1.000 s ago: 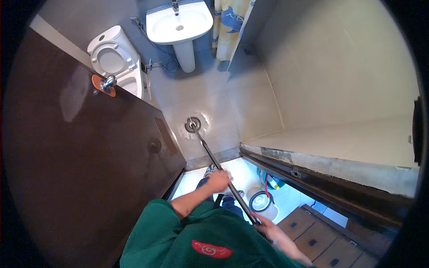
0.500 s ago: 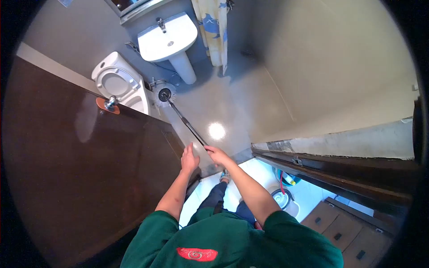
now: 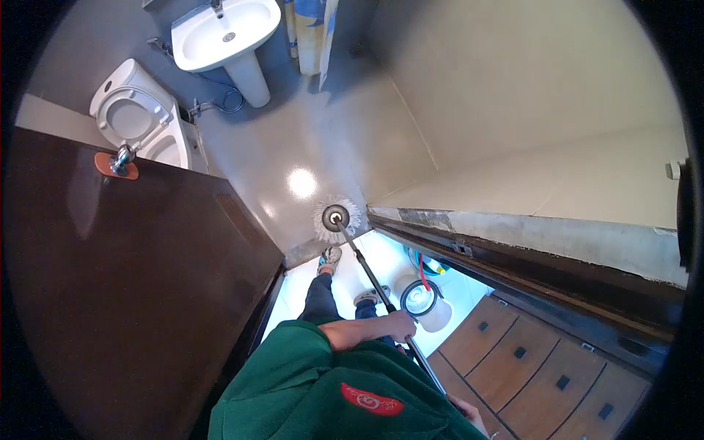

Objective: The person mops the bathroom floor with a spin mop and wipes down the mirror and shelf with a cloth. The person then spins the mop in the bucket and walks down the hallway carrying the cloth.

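A mop [image 3: 336, 218] with a round head and pale strands rests on the grey bathroom floor [image 3: 315, 147], close to the doorway. Its dark handle slants down and right towards my body. My left hand [image 3: 401, 325] is closed around the middle of the handle. Farther down, near the handle's lower end, my right hand [image 3: 468, 412] is wrapped on it, partly hidden by my green shirt.
The dark door [image 3: 147, 279] stands at the left, with the toilet [image 3: 136, 117] behind it. A pedestal sink [image 3: 227, 40] and a curtain [image 3: 314, 37] are farther back. Right of my feet are a bucket [image 3: 425, 302] and brown cabinets [image 3: 506, 359].
The mop head has come from beside the toilet back towards the doorway. My left hand, open and off the handle half a second ago, now grips it, and my right hand is lower and farther right.
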Motion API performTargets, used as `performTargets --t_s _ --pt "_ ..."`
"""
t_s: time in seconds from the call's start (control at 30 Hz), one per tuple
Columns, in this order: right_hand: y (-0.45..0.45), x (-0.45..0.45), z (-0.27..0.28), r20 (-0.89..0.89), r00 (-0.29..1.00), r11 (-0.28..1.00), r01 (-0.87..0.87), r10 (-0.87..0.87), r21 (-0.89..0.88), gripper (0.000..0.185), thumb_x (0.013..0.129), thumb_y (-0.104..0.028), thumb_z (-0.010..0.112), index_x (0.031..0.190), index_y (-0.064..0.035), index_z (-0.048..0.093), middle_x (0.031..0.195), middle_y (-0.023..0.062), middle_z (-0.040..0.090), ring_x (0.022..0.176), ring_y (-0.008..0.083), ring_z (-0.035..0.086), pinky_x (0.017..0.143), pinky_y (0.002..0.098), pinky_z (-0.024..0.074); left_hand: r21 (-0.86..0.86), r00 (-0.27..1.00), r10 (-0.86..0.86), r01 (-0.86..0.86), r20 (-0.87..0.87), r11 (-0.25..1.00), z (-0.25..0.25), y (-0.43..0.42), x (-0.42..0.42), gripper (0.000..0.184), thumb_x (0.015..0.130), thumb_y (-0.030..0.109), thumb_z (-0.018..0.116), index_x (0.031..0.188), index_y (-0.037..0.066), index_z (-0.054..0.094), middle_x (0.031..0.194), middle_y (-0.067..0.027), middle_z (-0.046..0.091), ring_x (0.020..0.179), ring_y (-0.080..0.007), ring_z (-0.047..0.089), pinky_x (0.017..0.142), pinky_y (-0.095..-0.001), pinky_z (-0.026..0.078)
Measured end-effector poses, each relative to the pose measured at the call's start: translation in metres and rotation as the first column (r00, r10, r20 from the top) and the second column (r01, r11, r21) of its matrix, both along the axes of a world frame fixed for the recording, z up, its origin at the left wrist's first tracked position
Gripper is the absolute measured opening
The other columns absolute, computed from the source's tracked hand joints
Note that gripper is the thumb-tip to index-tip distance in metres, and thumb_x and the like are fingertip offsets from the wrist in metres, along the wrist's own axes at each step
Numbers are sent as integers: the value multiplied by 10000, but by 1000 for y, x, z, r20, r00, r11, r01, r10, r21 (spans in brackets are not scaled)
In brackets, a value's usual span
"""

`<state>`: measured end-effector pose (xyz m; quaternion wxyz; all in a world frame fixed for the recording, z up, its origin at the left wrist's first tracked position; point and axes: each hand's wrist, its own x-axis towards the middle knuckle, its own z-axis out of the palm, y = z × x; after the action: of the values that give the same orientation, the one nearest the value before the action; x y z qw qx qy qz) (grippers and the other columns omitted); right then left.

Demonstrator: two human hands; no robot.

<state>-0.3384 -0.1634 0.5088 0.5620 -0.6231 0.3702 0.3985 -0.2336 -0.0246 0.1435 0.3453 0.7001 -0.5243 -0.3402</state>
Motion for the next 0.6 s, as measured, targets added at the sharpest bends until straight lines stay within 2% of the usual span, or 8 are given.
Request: performTargets --t_s 0.03,0.13,0.2,0.23,0.27,0.3,0.43,0.6 --pt "9 0 7 0 994 994 106 -106 -14 418 995 -165 599 1382 -15 547 1309 119 622 1202 185 565 1042 335 424 17 999 19 -19 27 1000 -6 4 8 157 706 303 662 748 162 715 782 -88 697 818 -310 694 726 -484 499" --pt "-10 -1 -66 112 946 942 -283 306 -182 467 981 -131 606 1436 -86 508 1101 48 643 900 114 592 745 269 510 102 987 157 -160 44 982 -41 39 46 105 711 223 683 779 144 689 810 -94 683 947 -315 659 790 -520 458" --pt "8 47 -114 46 962 960 -265 270 -92 496 985 -118 587 1465 -91 465 1078 59 644 845 121 608 706 274 525 109 903 348 -384 254 917 -51 86 91 297 750 260 686 1027 157 707 1062 -83 660 1126 -289 586 843 -533 455" --pt "23 83 -139 -74 953 948 -300 293 -107 514 983 -118 576 1479 -101 443 1042 50 650 760 121 601 657 282 525 104 764 523 -596 378 796 -75 102 104 434 772 240 695 1194 145 654 1232 -105 603 1214 -301 540 938 -525 444" --pt "43 114 -178 139 873 876 -435 467 -208 521 978 -155 588 1478 -115 448 959 38 645 723 121 590 658 290 516 260 735 616 -677 284 689 -42 132 134 531 784 211 713 1294 139 582 1356 -135 533 1286 -316 496 1012 -514 419" --pt "62 149 -209 207 806 826 -503 555 -253 522 976 -210 595 1473 -126 458 939 34 646 747 119 600 671 294 511 246 625 721 -781 298 575 -29 155 149 603 787 196 730 1350 140 519 1428 -151 474 1328 -326 458 1037 -510 405" --pt "167 310 -381 439 769 876 -471 465 -104 562 1015 -260 500 1541 -168 324 696 38 586 470 145 532 404 305 425 186 390 863 -919 322 346 11 224 155 609 802 220 720 1357 93 503 1361 -170 528 1287 -363 481 1023 -504 419" --pt "268 460 -402 385 779 863 -495 494 -106 583 1009 -267 452 1560 -213 268 589 62 546 427 179 516 396 350 425 269 254 934 -945 252 184 28 262 94 636 810 248 728 1379 97 486 1336 -180 547 1242 -377 526 1020 -494 432"
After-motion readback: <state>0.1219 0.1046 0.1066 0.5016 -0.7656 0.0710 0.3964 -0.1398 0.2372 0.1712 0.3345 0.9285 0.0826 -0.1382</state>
